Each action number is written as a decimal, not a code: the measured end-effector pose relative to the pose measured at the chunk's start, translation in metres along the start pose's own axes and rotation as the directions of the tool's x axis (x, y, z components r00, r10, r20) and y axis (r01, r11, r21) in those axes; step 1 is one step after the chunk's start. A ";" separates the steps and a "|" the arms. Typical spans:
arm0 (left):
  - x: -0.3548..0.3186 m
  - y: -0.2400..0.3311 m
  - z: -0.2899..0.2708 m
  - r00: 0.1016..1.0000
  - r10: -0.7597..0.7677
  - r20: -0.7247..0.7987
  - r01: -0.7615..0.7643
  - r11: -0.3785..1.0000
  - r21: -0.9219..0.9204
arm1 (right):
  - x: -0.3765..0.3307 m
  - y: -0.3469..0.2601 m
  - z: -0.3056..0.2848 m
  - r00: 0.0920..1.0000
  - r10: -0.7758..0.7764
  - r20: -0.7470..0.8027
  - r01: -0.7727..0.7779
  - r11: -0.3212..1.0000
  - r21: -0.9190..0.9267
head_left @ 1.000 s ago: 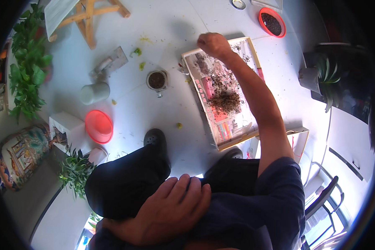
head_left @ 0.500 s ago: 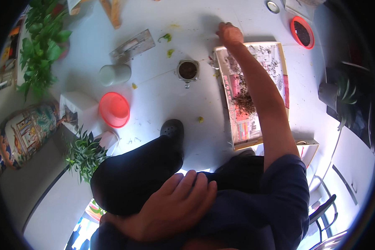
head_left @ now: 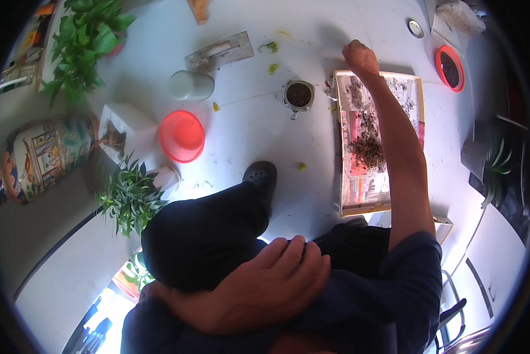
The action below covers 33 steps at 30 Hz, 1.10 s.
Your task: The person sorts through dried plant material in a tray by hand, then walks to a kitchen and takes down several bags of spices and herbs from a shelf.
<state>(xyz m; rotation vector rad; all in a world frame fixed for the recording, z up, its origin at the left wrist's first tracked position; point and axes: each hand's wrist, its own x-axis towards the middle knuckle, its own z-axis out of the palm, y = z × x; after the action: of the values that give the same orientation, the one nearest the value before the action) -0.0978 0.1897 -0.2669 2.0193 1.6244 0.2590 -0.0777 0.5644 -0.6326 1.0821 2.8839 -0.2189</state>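
My right arm stretches over a shallow tray (head_left: 341, 203) lined with printed paper, where a clump of dry roots and soil (head_left: 367, 152) lies. Just past the tray's far left corner, my right hand (head_left: 360, 58) is closed, its fingers curled; whatever they may hold is hidden. My left hand (head_left: 271, 283) rests flat against my lap and dark shirt, fingers extended and holding nothing. Left of the tray stands a square glass jar (head_left: 299, 95) filled with dark soil. An orange-red pot of dark grains (head_left: 449, 69) sits beyond the tray on the right.
On the floor to the left are an empty red pot (head_left: 182, 136), a pale cylinder (head_left: 191, 85) and a flat plastering trowel (head_left: 221, 52). Leafy plants (head_left: 132, 194) and a painted vase (head_left: 47, 156) line the left side. A round lid (head_left: 415, 28) lies far right.
The whole view has shifted, so things appear farther right. My right hand stays near the tray's far left corner, its fingers looking more tightly curled. My left hand keeps resting on my lap.
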 end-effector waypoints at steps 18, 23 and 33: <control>0.015 0.031 -0.003 0.983 0.180 -0.038 -0.181 0.983 -0.036 | -0.166 -0.075 -0.033 0.853 -0.194 0.485 -0.266 0.638 0.723; 0.020 -0.017 -0.048 0.987 0.143 -0.070 -0.156 0.954 -0.257 | -0.188 -0.077 -0.020 0.836 -0.225 0.500 -0.191 0.734 0.651; 0.047 -0.272 0.143 0.575 -0.722 -0.385 0.548 0.689 -0.474 | -0.227 -0.068 -0.065 0.784 -0.416 0.460 0.055 0.785 0.617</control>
<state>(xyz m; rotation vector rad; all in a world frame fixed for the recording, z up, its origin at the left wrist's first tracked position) -0.2505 0.2312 -0.5345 1.0208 2.3838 0.8108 0.0487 0.3764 -0.5380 0.4990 2.3969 -1.2712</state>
